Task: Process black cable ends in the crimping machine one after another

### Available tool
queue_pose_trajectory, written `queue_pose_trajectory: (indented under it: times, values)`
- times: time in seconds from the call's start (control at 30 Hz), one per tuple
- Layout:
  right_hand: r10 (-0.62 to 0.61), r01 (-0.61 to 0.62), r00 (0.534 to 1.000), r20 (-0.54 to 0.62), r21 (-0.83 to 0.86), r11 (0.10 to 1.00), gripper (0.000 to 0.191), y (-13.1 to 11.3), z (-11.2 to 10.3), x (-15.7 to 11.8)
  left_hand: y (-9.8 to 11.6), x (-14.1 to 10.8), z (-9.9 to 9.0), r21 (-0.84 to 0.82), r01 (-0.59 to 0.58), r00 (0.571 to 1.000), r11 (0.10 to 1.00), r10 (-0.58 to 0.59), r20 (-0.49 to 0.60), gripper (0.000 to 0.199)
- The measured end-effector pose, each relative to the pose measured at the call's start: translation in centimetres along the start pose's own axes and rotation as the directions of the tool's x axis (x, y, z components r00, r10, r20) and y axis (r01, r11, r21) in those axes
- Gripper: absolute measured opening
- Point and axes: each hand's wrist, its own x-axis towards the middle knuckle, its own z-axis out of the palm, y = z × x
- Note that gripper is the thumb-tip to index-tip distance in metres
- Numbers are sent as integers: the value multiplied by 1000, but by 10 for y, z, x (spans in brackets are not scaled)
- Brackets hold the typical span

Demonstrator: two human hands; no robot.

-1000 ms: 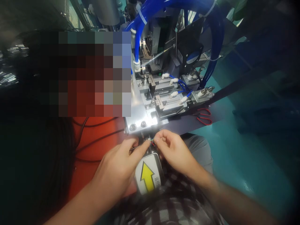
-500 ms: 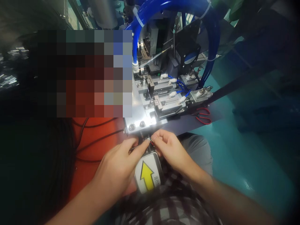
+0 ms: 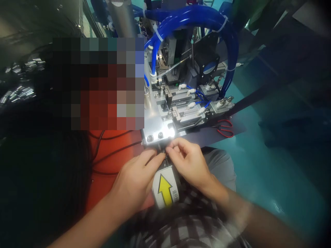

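Note:
My left hand (image 3: 138,172) has its fingers curled, with the thumb pressed at a narrow dark track (image 3: 164,164). Facing it from the other side, my right hand (image 3: 190,156) is pinched, thumb and index finger together at the same spot. Whatever lies between the fingertips is too small and hidden to name. Both hands are just in front of the metal plate (image 3: 155,133) at the machine's near end. Below them is a white label with a yellow arrow (image 3: 164,191), on the rounded end of the track unit.
Thick blue air hoses (image 3: 191,19) arch over the machine. Pneumatic cylinders (image 3: 190,112) sit to the right of the plate. Red-handled scissors or snips (image 3: 224,128) lie at the right edge. Black cables (image 3: 106,168) cross an orange surface (image 3: 103,186) at left, near another person's dark hair.
The view has shifted slightly. A tiny part with a red bit, visible between my fingertips before, is now hidden. My hands stay close together at the track.

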Motion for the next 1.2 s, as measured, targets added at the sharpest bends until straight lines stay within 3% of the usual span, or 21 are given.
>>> queue_pose_trajectory:
  times: [0.13, 0.4, 0.6, 0.73, 0.87, 0.97, 1.13, 1.2]
  values:
    - [-41, 40, 999, -13, -71, 997, 14, 5, -2, -5, -1, -2, 1, -6, 7, 1000, 1000, -7, -2, 29]
    - [132, -137, 990, 49, 131, 982, 18, 5, 0, -1, -1, -2, 2, -31, 0, 1000, 1000, 0, -2, 28]
    - [54, -56, 998, 31, 61, 997, 17, 6, -1, -2, -2, -3, 2, -27, -9, 1000, 1000, 9, -13, 28]
    - [64, -66, 998, 24, 52, 996, 16, 9, 0, -2, -1, -3, 2, -23, -5, 1000, 1000, 4, -8, 28]
    - [175, -185, 982, 74, 166, 969, 18, 7, -1, 3, -1, -3, 1, -24, -5, 1000, 1000, 5, -8, 28]
    - [278, -317, 944, 179, 247, 916, 20, 4, -5, 6, -2, -2, 1, -23, -10, 1000, 1000, 10, -7, 28]
    - [323, -373, 926, 193, 356, 857, 27, 6, -9, -3, -2, -2, 1, -22, -7, 1000, 1000, 7, -1, 29]
    - [336, -416, 907, 255, 416, 808, 27, 9, -5, -11, -2, -2, 1, -23, -5, 1000, 1000, 5, -1, 29]
